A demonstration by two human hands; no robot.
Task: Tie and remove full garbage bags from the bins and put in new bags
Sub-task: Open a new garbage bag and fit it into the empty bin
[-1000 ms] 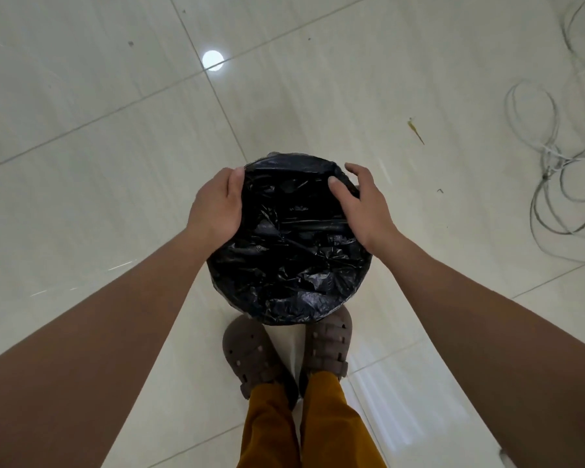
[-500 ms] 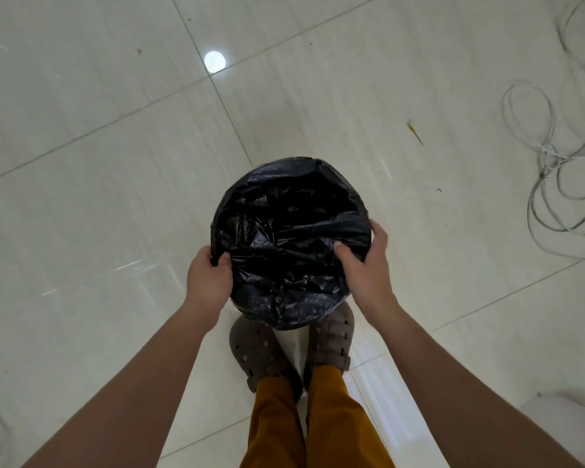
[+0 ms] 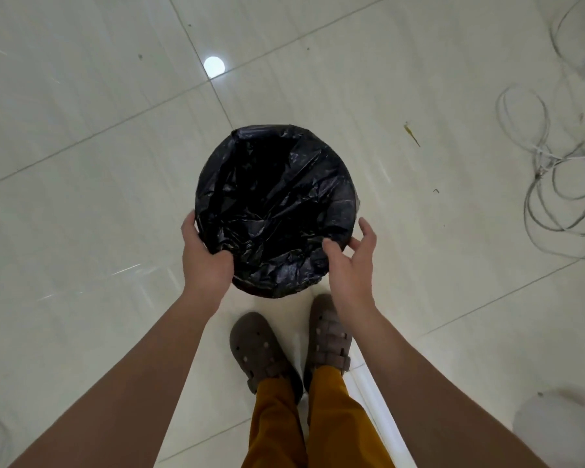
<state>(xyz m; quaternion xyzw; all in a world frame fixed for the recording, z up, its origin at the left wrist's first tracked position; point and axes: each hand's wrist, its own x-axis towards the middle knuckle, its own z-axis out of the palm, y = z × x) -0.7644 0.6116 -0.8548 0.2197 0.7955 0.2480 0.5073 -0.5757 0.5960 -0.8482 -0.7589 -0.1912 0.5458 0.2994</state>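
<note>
Looking straight down: round bin [image 3: 347,231] stands on pale tiled floor [image 3: 81,197], lined with a black garbage bag [image 3: 274,204] whose crinkled plastic is folded out over the rim all round and sags into the dark hollow inside. Bin sits just ahead of the person's feet, brown clogs [image 3: 260,352] and mustard-coloured trousers [image 3: 318,427] below it. Left hand [image 3: 205,256] on the near-left rim, fingers curled over the edge and gripping the bag plastic there, thumb along the outside. Right hand [image 3: 352,261] at the near-right rim, fingers spread and loosely bent, thumb tip touching the bag fold; fingertips appear just off the rim, nothing held between them. Both forearms bare, reaching in from the bottom corners. Loose coils of grey cable [image 3: 554,184] lie on the floor well to the right; a small yellow-green scrap [image 3: 412,135] between cable and bin. Bright round light reflection [image 3: 214,66] on a tile beyond the bin. Pale rounded object [image 3: 554,430] at lower right, partly cut off
</note>
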